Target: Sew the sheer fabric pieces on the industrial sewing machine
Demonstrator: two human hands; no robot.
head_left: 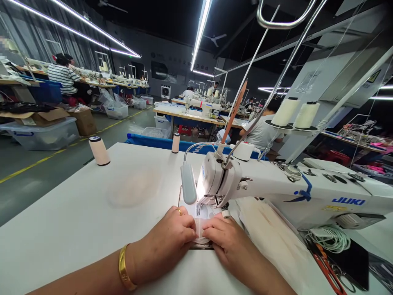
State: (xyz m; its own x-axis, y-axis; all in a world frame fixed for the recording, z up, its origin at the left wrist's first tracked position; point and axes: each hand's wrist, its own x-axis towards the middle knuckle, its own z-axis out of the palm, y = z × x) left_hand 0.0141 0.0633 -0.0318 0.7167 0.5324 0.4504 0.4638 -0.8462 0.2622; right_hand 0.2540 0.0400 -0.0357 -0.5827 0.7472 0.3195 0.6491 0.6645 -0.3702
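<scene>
Between my two hands lies a small piece of pale, sheer fabric [201,237], just in front of the presser foot [199,209] of a white sewing machine [264,180]. My left hand [173,233] pinches the fabric's left side, fingers curled. On the other side, my right hand [225,237] grips it with bent fingers. The needle area is lit by a grey clip-on lamp [188,182]. Under the machine arm, to the right of my right hand, rests a heap of cream sheer fabric [270,233].
Two peach thread cones [99,151] stand at the table's far side. Orange-handled scissors [328,268], a coil of white cord [330,238] and a dark flat tablet-like thing [353,258] lie at right. Metal thread-stand rods rise over the machine. Other people sit at machines beyond.
</scene>
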